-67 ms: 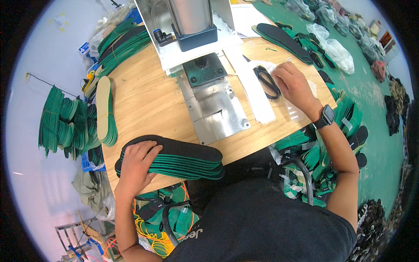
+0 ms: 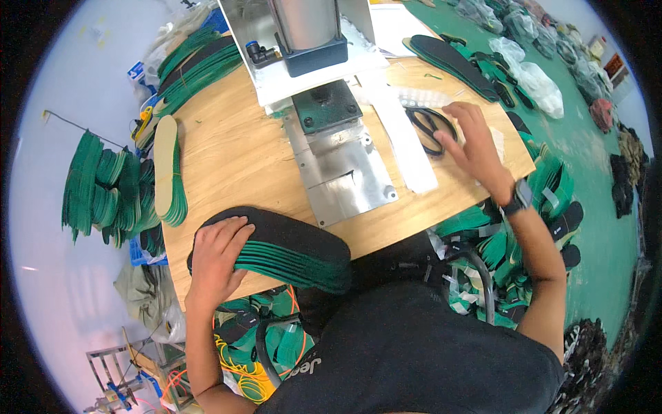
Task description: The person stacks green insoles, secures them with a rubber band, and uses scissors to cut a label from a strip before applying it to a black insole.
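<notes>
Head view: the left hand grips a layered stack of black-topped green insoles at the near edge of a pale wooden table, ideally pressing evenly to align layers, as the right hand, fingers parted, nears black-handled scissors, contact unclear.

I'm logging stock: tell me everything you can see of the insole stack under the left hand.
The insole stack is long and round-ended, with a black, fabric-like top and several green edges layered beneath. It lies on the wooden table, its right end seeming to overhang the near edge. The left hand holds its left end, fingers on top.
</notes>
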{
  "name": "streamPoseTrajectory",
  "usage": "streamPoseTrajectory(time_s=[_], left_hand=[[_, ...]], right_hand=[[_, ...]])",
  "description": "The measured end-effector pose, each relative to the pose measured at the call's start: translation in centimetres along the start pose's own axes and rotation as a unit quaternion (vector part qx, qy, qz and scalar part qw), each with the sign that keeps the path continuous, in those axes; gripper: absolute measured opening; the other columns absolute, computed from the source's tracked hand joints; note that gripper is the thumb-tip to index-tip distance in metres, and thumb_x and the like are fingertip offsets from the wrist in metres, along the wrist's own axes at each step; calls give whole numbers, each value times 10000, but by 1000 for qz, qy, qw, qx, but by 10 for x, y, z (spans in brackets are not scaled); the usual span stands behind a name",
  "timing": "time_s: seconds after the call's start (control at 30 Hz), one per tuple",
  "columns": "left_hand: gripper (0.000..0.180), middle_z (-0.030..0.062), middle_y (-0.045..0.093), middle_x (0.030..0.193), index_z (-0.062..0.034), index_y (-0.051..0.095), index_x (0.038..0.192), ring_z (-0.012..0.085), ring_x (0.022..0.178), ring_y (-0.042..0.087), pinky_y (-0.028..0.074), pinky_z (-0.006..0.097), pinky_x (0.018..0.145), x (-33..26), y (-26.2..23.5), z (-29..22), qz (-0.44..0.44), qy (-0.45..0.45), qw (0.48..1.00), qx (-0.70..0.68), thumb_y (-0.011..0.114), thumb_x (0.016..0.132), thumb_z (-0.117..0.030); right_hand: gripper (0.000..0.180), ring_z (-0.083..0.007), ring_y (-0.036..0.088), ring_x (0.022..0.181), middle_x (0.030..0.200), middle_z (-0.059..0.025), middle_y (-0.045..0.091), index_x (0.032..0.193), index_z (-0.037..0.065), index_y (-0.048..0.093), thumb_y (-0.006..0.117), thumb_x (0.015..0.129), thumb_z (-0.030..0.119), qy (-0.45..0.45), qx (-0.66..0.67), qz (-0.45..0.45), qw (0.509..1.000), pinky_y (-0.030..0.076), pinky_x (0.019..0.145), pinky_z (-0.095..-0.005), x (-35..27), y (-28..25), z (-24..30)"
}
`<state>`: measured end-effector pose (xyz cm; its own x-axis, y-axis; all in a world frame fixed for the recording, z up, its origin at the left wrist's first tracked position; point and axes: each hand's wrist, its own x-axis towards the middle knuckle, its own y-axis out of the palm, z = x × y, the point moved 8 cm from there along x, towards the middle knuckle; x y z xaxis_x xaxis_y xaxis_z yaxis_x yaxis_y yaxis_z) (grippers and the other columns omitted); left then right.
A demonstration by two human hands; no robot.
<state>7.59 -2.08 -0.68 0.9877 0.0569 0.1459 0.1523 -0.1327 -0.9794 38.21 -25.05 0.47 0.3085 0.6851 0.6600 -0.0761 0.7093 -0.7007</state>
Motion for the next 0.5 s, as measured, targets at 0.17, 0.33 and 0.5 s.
streamPoseTrajectory(time_s=[0.17, 0.33, 0.5], left_hand=[[480, 141, 576, 1265, -65, 619, 1140, 332, 1153, 535, 406, 475, 951, 10, -31, -46, -112, 115, 986, 47, 650, 664, -117], [331, 79, 592, 1265, -161, 686, 1074, 246, 1168, 520, 419, 419, 974, 12, -42, -72, -193, 150, 967, 72, 707, 745, -128], [979, 258, 290, 1510, -213, 448, 1405, 491, 1383, 272, 248, 553, 1101, 6, -56, -40, -147, 80, 985, -49, 899, 546, -343]], right_hand=[[603, -288, 604, 1008, 1149, -198, 611, 1189, -33, 579, 705, 842, 444, 110, 391, 212, 889, 505, 836, -391, 9, 73, 99], [713, -322, 635, 1038, 1127, -253, 642, 1155, -70, 572, 721, 801, 531, 76, 544, 377, 746, 502, 852, -394, 16, 104, 181], [614, -357, 595, 982, 1016, -192, 608, 1228, -29, 497, 764, 778, 292, -92, 224, 383, 891, 481, 806, -422, 32, 98, 182]])
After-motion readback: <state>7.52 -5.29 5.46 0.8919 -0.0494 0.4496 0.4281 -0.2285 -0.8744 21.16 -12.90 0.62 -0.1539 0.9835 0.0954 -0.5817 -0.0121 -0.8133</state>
